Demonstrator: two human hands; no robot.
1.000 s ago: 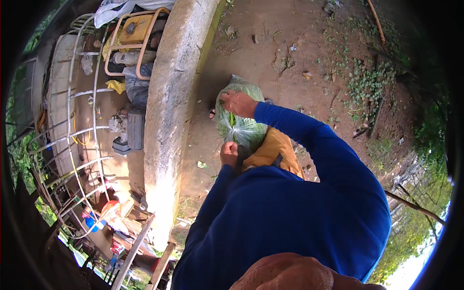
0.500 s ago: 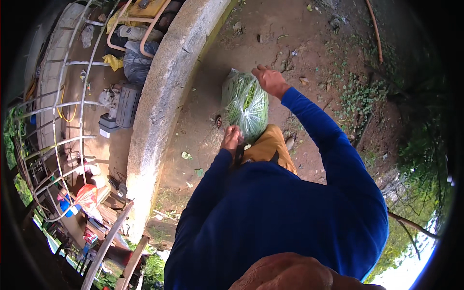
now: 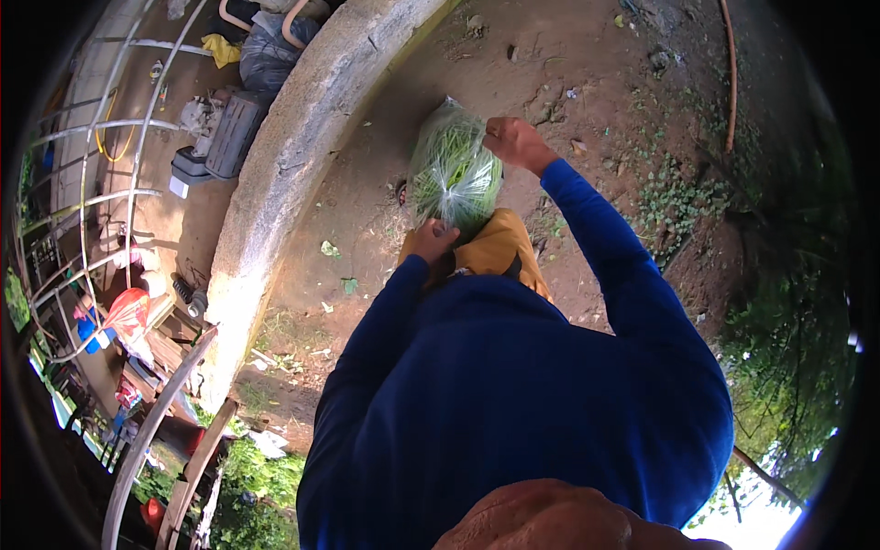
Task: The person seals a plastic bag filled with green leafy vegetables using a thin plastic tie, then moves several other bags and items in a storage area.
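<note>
A clear plastic bag (image 3: 456,165) packed with long green vegetables or stems stands in front of my legs; its plastic bunches to a creased point on the near side. My left hand (image 3: 434,240) is closed at the bag's lower left corner, gripping the plastic. Beside the bag's upper right edge, my right hand (image 3: 518,145) is raised with its fingers curled into a pinch. Whatever sits between those fingers is too small to make out. Mustard-yellow trousers (image 3: 502,246) show just below the bag.
A low concrete wall (image 3: 302,137) curves along the left. Beyond it are a grey crate (image 3: 236,136), a dark plastic sack (image 3: 273,50), a metal-bar frame (image 3: 137,124) and a red bag (image 3: 128,312). Bare earth lies around me, with low plants (image 3: 683,197) at right.
The bag has shifted slightly left and its top corner now stands up more. My right hand has moved a little right, fingers more curled. My left hand stays at the bag's lower corner.
</note>
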